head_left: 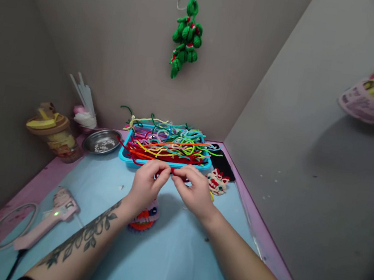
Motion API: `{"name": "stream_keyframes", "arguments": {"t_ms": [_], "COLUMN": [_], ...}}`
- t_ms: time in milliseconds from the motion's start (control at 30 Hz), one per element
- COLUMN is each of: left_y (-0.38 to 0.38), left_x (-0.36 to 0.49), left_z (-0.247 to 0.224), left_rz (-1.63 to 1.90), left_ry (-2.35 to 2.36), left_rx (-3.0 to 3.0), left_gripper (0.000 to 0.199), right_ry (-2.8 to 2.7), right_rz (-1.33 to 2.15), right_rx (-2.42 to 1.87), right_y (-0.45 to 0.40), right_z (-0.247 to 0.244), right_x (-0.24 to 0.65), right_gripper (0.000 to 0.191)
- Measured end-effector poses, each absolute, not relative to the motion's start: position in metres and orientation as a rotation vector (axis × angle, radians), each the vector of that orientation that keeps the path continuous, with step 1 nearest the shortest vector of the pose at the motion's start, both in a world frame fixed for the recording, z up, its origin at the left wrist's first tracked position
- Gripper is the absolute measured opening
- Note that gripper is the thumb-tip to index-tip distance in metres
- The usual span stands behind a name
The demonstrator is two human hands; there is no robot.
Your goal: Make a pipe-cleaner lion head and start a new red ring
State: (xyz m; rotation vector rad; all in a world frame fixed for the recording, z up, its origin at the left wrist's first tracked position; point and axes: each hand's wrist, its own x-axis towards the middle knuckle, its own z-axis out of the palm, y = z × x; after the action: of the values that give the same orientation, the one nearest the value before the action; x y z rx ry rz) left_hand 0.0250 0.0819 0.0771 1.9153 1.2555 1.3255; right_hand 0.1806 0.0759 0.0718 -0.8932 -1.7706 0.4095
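Observation:
In the middle of the view, my left hand [148,182] and my right hand [196,193] meet fingertip to fingertip. Both pinch a red pipe cleaner [172,171], mostly hidden by the fingers. They are raised above the table, just in front of a blue basket [131,162] heaped with pipe cleaners [172,145] in many colours. Below my left wrist, partly covered by it, lies a fuzzy pipe-cleaner figure [145,221] in orange, purple and pink with a dark eye. A cream and red pipe-cleaner figure [218,181] lies beyond my right hand.
A pink glue gun [48,222] with a lit green light rests at left, its cable toward me. Behind it are a lidded drink cup [55,135], a metal dish [102,142] of small bits and a holder of white sticks [85,107]. Green pipe-cleaner ornaments [187,38] hang on the wall.

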Motion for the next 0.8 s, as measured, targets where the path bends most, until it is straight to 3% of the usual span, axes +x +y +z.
{"name": "stream_keyframes", "arguments": {"t_ms": [167, 333, 533, 800], "left_y": [0.087, 0.095, 0.096, 0.094], "left_x": [0.020, 0.016, 0.017, 0.021], "left_z": [0.077, 0.083, 0.086, 0.079], "left_rz": [1.286, 1.114, 0.839, 0.848], "left_ry": [1.341, 1.178, 0.890, 0.842], "left_rx": [2.101, 1.668, 1.229, 1.157], "left_gripper": [0.017, 0.019, 0.024, 0.029], "right_ry": [-1.700, -1.711, -1.810, -1.905], "right_rz": [0.533, 0.631, 0.505, 0.346], "right_rx": [-0.975, -0.967, -0.825, -0.677], "right_y": [0.076, 0.079, 0.086, 0.091], "right_z": [0.068, 0.073, 0.076, 0.071], "right_x": [0.175, 0.181, 0.193, 0.198], "right_gripper": [0.009, 0.014, 0.009, 0.010]}}
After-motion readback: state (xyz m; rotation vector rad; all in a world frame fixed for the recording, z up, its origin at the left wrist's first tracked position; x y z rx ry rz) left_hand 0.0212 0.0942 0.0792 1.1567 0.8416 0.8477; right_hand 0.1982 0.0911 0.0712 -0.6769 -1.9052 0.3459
